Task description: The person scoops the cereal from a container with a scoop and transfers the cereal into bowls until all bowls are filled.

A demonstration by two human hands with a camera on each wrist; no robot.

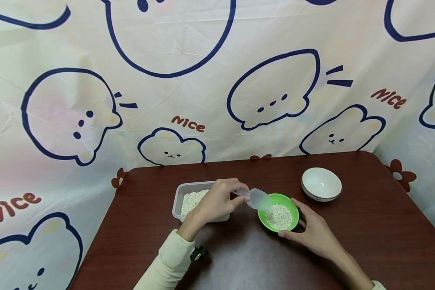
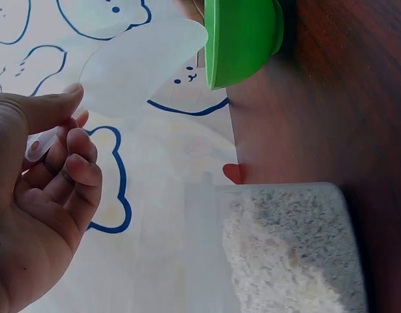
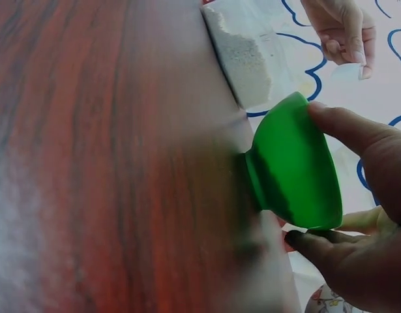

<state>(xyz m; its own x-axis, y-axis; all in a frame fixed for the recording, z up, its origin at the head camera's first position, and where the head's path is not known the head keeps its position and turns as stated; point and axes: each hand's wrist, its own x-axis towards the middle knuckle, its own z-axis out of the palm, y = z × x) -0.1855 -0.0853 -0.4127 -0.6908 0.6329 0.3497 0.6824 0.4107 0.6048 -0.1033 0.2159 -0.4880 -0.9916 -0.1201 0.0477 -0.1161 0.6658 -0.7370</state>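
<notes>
My left hand (image 1: 217, 201) pinches the handle of a translucent plastic scoop (image 1: 259, 199) between thumb and fingers. The scoop's bowl end tilts over the left rim of a green bowl (image 1: 262, 220), which stands on the table with pale oat flakes (image 1: 280, 217) inside. From the right side, my right hand (image 1: 317, 233) grips this bowl, thumb at the near rim and fingers round the far side. Under and behind the left hand is a clear plastic container (image 1: 177, 201), also holding oat flakes (image 2: 285, 248). The left forearm hides part of it.
A white bowl (image 1: 320, 184) stands at the back right of the dark wooden table (image 1: 137, 241). Behind the table hangs a cloth (image 1: 188, 100) printed with cartoon figures. Beside the left sleeve a small dark object (image 1: 198, 253) shows.
</notes>
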